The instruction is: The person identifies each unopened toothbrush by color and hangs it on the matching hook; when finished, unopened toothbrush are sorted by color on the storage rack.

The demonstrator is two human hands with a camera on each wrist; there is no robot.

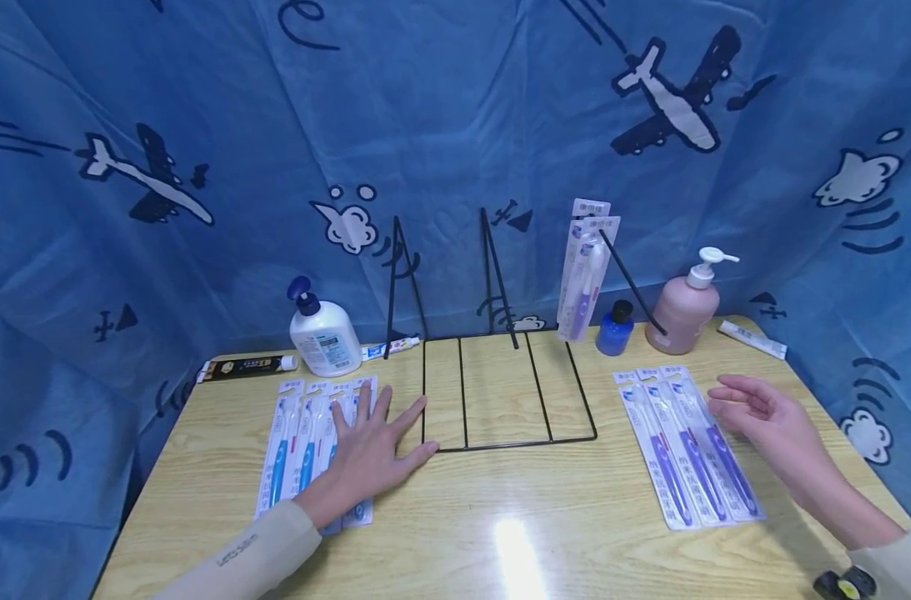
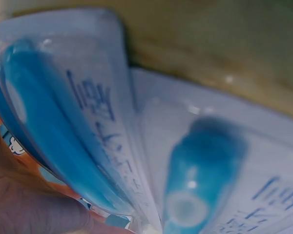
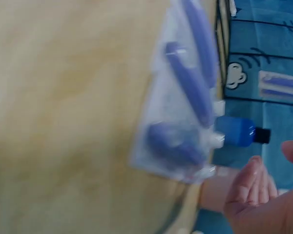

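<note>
blue airplane-print cloth is hung behind a wooden table (image 1: 500, 517). at lower left of the frame, blue toothbrush packs (image 1: 305, 442) are pressed flat under the spread left hand (image 1: 368, 454); one pack is best slid out singly. purple toothbrush packs (image 1: 688, 446) lie at lower right beside the right hand (image 1: 763, 417), held relaxed and empty.

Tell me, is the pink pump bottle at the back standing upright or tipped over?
Upright. The pink pump bottle stands on its base on the wooden table, its white pump head on top, beside the small blue bottle.
</note>
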